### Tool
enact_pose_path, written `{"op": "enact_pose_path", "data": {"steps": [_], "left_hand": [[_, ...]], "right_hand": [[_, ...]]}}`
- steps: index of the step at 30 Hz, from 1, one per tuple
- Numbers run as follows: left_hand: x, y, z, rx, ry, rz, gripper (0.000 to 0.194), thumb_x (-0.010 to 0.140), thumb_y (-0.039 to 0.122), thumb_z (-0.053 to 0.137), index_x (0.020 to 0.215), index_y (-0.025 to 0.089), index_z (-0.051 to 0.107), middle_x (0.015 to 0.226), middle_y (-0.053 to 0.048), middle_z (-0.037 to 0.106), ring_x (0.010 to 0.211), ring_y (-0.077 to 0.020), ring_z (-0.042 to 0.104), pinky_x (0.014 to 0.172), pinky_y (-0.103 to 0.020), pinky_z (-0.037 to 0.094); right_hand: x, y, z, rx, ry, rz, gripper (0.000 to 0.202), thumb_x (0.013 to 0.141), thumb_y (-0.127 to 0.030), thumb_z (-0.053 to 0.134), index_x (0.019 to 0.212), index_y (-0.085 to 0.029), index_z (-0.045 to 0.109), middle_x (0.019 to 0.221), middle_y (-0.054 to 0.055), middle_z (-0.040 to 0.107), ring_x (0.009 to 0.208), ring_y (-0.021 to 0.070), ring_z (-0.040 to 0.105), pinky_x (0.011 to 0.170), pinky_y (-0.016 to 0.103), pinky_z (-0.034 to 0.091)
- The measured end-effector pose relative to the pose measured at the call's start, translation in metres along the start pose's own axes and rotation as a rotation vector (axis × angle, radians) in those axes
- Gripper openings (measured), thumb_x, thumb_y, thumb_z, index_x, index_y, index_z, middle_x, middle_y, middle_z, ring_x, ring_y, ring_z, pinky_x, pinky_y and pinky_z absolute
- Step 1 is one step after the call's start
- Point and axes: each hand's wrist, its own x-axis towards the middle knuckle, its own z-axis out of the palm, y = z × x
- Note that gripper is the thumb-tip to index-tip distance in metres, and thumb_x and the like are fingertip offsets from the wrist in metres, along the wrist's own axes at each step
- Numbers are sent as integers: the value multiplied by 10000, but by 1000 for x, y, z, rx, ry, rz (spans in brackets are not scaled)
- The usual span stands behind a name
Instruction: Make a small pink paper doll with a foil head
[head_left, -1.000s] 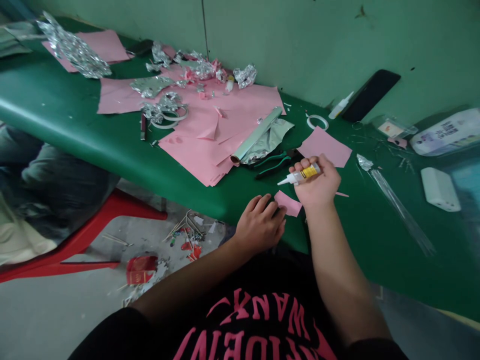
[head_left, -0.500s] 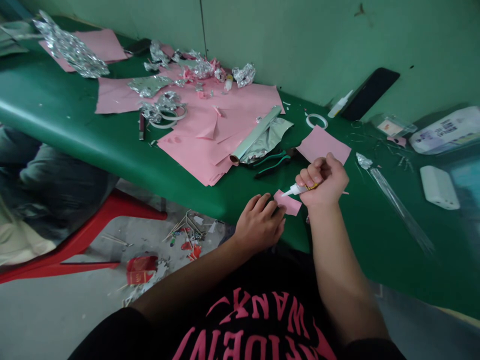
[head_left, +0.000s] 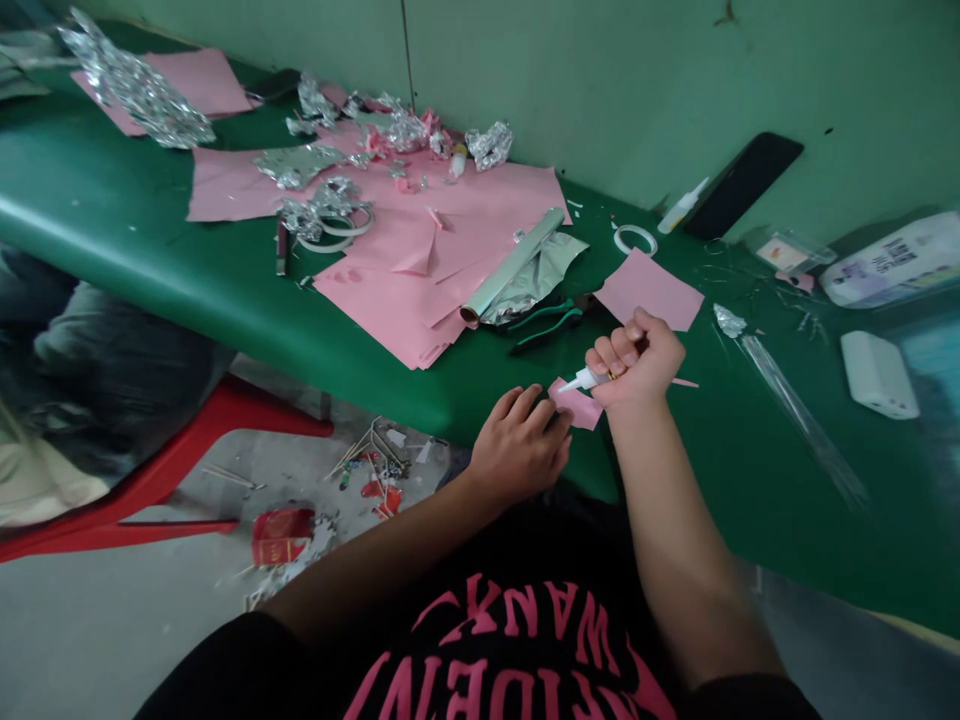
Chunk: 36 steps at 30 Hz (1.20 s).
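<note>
My right hand (head_left: 641, 362) is closed around a small white glue bottle (head_left: 587, 379), its nozzle pointing left and down. The tip is at the surface of a small pink paper piece (head_left: 581, 408) near the table's front edge. My left hand (head_left: 523, 440) has its fingers over the left edge of that piece and holds it; the thumb is hidden. Beyond my right hand lies a larger pink sheet (head_left: 651, 290). A pair of pliers (head_left: 551, 325) with green handles lies to the left of that sheet.
On the green table (head_left: 420, 400) lie a foil roll (head_left: 514, 268), stacked pink sheets (head_left: 375, 310), crumpled foil (head_left: 322, 210) and a tape ring (head_left: 635, 240). Another glue bottle (head_left: 682, 207) and a black phone (head_left: 742, 187) lean by the wall. A red chair (head_left: 187, 450) with a seated person is at left.
My right hand has shifted slightly left with the glue bottle, and the nozzle tip has slid a little left on the pink piece. My left hand has stayed in place.
</note>
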Motion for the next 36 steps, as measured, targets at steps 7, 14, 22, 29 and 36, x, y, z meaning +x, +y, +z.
{"op": "enact_pose_path", "data": {"steps": [7,14,22,29,36], "left_hand": [[0,0,1,-6,15,4,309,955,303,492,1208,207,643,1109,-92,657,1227,-295,540,1054,-466,424],[0,0,0,-13,3,3,311,960,304,482,1209,202,638,1110,-93,655,1233,-296,535,1057,-468,422],[0,0,0,-7,12,0,305,954,301,499,1205,205,643,1106,-93,658,1230,-292,538,1056,-463,425],[0,0,1,-7,20,0,303,950,300,507,1203,209,646,1103,-88,663,1227,-290,545,1057,-459,427],[0,0,1,-13,13,0,309,954,301,499,1209,206,644,1111,-89,665,1235,-295,541,1058,-463,427]], "right_hand": [[2,1,4,14,38,20,345,778,-274,594,544,-223,346,350,-112,212,292,60,190,312,222,196],[1,3,10,9,87,66,341,805,-240,539,541,-226,323,337,-106,200,289,71,178,314,220,199],[3,3,10,19,106,80,338,809,-235,532,536,-222,333,338,-109,212,286,67,193,321,220,199],[5,3,9,7,113,23,320,792,-229,528,539,-221,332,344,-111,215,291,62,196,320,215,203],[7,3,8,-14,113,-28,322,759,-236,557,541,-224,321,351,-116,209,287,57,200,311,211,210]]}}
